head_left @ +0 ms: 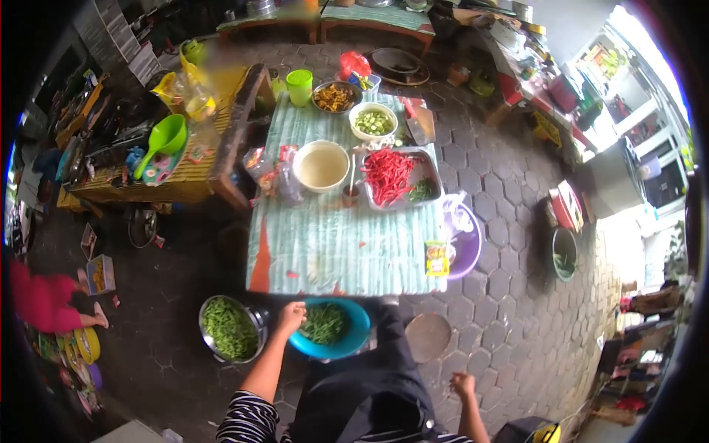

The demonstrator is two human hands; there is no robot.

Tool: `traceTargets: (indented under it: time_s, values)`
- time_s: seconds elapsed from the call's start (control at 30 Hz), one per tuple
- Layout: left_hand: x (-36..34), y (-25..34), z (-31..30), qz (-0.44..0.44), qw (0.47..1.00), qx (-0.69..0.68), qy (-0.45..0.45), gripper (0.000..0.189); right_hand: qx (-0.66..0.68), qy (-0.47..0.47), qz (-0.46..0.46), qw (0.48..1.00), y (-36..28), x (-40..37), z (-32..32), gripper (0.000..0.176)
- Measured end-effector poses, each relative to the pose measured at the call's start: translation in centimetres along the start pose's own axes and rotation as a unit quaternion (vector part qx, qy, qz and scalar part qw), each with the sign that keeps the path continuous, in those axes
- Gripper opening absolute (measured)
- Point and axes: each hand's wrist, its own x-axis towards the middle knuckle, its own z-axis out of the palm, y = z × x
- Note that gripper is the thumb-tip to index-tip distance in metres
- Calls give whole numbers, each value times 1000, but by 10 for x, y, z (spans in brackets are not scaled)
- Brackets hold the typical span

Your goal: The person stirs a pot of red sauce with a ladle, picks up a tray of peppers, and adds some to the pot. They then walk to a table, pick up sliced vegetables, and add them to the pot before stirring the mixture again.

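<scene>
In the lower centre of the frame, the left hand (pixel 292 316) hovers at the left edge of a blue basin (pixel 357 347), its fingers curled together; whether anything is pinched in them cannot be told. The basin stands on the floor, just below the table's near edge, and holds cut green vegetables (pixel 323 323). Just beside it, on the left, a metal pot (pixel 260 322) holds more chopped green pieces (pixel 227 327). The right hand (pixel 463 383) hangs at the lower right, fingers bent inward; I cannot tell if it grips anything. A round brown disc (pixel 428 337) lies on the floor above and to the left of it.

On the table (pixel 332 247), in the upper centre, a metal tray (pixel 420 166) holds red chillies (pixel 388 176) on its left side and small green ones (pixel 422 190) at its lower right. A cream bowl (pixel 321 167) sits left of the tray, and a white bowl of sliced green vegetables (pixel 373 122) above it. A yellow packet (pixel 436 259) lies at the table's lower right corner, near a purple tub (pixel 467 247) on the floor.
</scene>
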Motion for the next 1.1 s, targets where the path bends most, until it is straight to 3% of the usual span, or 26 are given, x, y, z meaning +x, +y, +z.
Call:
traceTargets:
  time_s: [0.07,0.1,0.2,0.27,0.37,0.47,0.6,0.73,0.77,0.83,0.87,0.9,0.93,0.97,1.0,1.03,1.1]
  values:
    - [52,18,34,-23,999,-43,20,26,-74,-54,14,996,-6,55,3,14]
    - [81,22,50,-40,998,-40,24,33,-140,-90,-14,986,-55,62,4,14]
    - [156,36,84,66,965,216,131,50,-350,-114,-267,891,-121,145,16,19]
    - [194,67,100,-21,961,247,121,73,-257,-96,-320,907,-181,192,21,22]
    - [231,96,118,-38,923,364,121,89,-193,-103,-272,937,-262,249,29,19]
    - [252,120,133,-132,866,481,38,96,-179,-122,-233,948,-324,285,37,19]
    - [277,83,162,-121,846,512,86,93,-178,-139,-283,932,-372,339,68,19]
    - [276,88,162,-104,874,468,81,93,-157,-121,-439,876,-460,394,130,13]
    - [275,89,163,-100,866,482,83,94,-132,-88,-535,830,-500,403,147,9]
    - [274,90,164,-92,851,511,81,97,-132,-59,-563,813,-554,443,190,5]
    - [275,86,164,-75,874,472,84,95,-90,-43,-607,788,-590,455,211,6]
    - [275,81,164,-60,896,431,89,94,-118,2,-647,753,-621,476,232,11]
    - [277,76,164,-45,915,390,95,92,-125,18,-644,755,-651,494,251,17]
    - [282,60,167,-40,932,339,123,89,-101,62,-696,708,-676,516,270,25]
    - [281,61,165,-33,927,355,114,89,-118,26,-669,733,-703,520,282,32]
    - [279,69,165,-26,922,372,105,89,-142,53,-715,682,-722,553,301,43]
    - [277,73,164,9,914,390,112,91,-237,56,-618,747,-750,571,325,65]
